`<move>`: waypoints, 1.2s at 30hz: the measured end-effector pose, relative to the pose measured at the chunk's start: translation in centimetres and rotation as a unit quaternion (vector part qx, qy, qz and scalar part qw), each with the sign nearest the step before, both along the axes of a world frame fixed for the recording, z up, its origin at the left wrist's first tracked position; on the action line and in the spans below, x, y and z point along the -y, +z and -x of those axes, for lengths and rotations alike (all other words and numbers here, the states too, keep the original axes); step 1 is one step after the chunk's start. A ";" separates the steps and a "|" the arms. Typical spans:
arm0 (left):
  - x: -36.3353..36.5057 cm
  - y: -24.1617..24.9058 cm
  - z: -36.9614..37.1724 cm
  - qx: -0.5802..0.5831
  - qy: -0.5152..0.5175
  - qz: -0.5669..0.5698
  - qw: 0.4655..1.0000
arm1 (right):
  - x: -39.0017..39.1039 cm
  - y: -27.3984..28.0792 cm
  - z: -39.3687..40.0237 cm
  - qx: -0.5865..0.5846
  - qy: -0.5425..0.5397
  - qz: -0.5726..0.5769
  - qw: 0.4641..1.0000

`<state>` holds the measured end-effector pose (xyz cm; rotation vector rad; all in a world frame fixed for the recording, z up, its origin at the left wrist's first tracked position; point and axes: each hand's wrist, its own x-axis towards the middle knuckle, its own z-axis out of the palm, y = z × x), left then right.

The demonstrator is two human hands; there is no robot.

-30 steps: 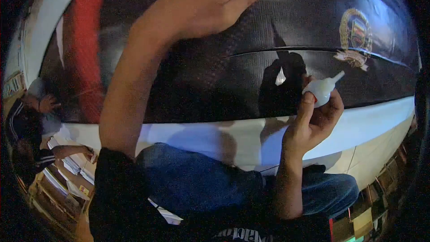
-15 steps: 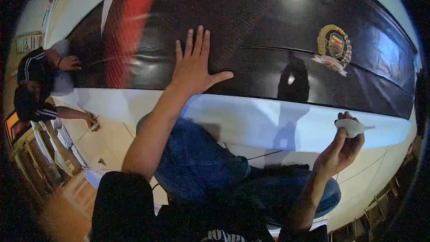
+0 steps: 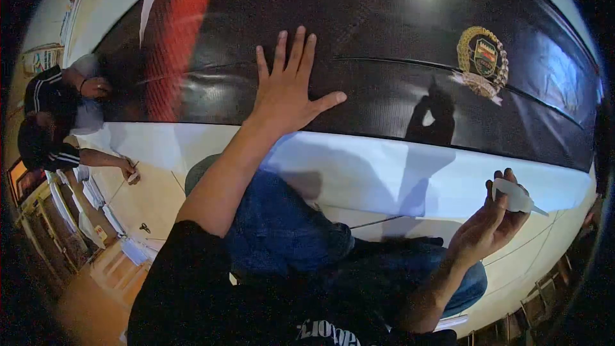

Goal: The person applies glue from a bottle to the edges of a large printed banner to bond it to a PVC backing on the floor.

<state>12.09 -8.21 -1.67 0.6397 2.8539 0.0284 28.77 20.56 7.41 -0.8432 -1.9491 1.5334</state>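
Observation:
A shiny black vinyl banner [image 3: 371, 99] with a red band and a gold-rimmed crest [image 3: 483, 61] stretches across the view, with creases in its surface. My left hand [image 3: 285, 93] lies flat on it with fingers spread, near its lower edge. To the right, in front of the banner, my right hand [image 3: 487, 227] grips a small white squeeze bottle [image 3: 510, 196]. The bottle's thin nozzle points right and slightly down, apart from the banner. A dark shadow of a hand falls on the banner left of the crest.
White sheet [image 3: 359, 166] borders the banner's near edge, above a tiled floor. At far left another person [image 3: 48, 115] leans by the banner, one hand on it and the other holding a small object. Scissors [image 3: 145, 227] lie on the floor, with stacked papers [image 3: 96, 202] nearby.
My left hand has shifted slightly to the right across the view, still flat on the banner. My right hand has turned, so the squeeze bottle's nozzle tips further down.

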 end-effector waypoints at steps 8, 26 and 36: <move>-0.1 0.5 0.1 -0.010 -0.034 -0.017 0.999 | -0.2 -1.3 -0.4 0.017 0.023 -0.006 1.000; -1.1 0.9 -1.2 0.005 -0.042 -0.047 0.998 | 0.3 -1.2 0.0 0.028 0.024 -0.022 0.999; -1.4 1.6 -1.2 0.034 -0.054 -0.066 0.996 | 0.9 -1.1 0.5 -0.006 0.003 -0.001 1.000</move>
